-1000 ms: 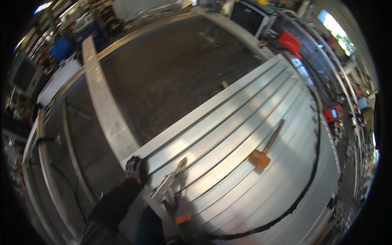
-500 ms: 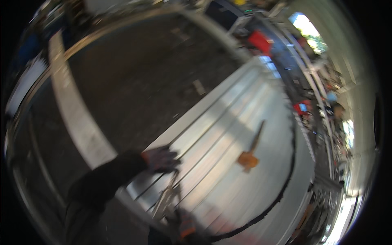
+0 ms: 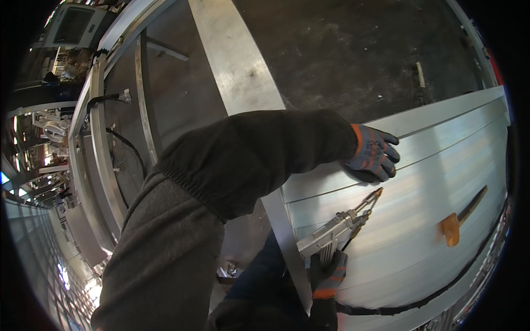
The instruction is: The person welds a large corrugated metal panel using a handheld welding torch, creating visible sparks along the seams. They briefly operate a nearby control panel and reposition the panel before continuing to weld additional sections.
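Observation:
A pale metal panel (image 3: 408,248) with long parallel seams lies in front of me. My left hand (image 3: 374,154), in a grey and orange glove, reaches across and rests on it near its far edge, fingers apart and holding nothing. Close to the near-left edge, my gloved right hand (image 3: 329,271) is closed around the grip of a silver pistol-shaped tool (image 3: 326,231). Two slim prongs stick out of this tool, with a copper-coloured tip (image 3: 377,193) just above the panel, below my left hand. Whether the tip touches the metal I cannot tell.
An orange-headed mallet (image 3: 451,225) lies on the panel to the right. A black cable (image 3: 386,310) curves along its near side. Beyond, a broad metal beam (image 3: 237,60) crosses a dark surface (image 3: 353,49). Metal frame bars (image 3: 102,143) stand at left.
My view has swung, so the panel and mallet now sit farther right and the left frame bars show. The right hand still holds the tool, now seen clearly; the left remains on the panel.

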Demonstrator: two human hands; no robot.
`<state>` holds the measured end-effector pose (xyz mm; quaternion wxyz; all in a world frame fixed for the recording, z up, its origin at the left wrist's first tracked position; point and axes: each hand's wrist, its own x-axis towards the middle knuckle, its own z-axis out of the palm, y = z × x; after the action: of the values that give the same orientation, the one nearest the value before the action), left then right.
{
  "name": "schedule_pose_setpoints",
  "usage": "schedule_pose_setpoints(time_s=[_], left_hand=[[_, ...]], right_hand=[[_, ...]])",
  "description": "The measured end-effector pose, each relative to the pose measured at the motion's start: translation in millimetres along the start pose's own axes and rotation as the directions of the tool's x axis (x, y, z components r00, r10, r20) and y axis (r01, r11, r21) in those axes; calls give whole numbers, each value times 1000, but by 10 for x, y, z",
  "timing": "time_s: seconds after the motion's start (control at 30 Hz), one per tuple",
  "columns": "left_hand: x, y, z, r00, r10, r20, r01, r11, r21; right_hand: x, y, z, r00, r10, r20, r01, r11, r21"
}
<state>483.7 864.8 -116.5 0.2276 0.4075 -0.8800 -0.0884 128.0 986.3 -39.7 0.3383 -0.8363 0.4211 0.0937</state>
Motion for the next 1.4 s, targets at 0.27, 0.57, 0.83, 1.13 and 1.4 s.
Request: schedule_pose_setpoints(time_s=[0.27,0.57,0.83,1.13,1.4], left_hand=[[23,16,-86,986,-28,166,20,998,52],[240,49,-146,972,38,230,-64,992,108],[398,17,-117,960,107,259,-131,988,78],[-388,78,-172,976,129,174,-116,990,-80],[-499,150,61,973,150,177,-114,974,-196]], right_hand=[[66,-49,-39,995,90,33,-93,992,81],[77,-50,-50,991,117,58,-123,985,118],[45,-4,-49,1000,28,-7,-28,996,90],[0,9,53,994,94,-62,-83,984,161],[7,50,133,988,142,-67,-129,977,171]])
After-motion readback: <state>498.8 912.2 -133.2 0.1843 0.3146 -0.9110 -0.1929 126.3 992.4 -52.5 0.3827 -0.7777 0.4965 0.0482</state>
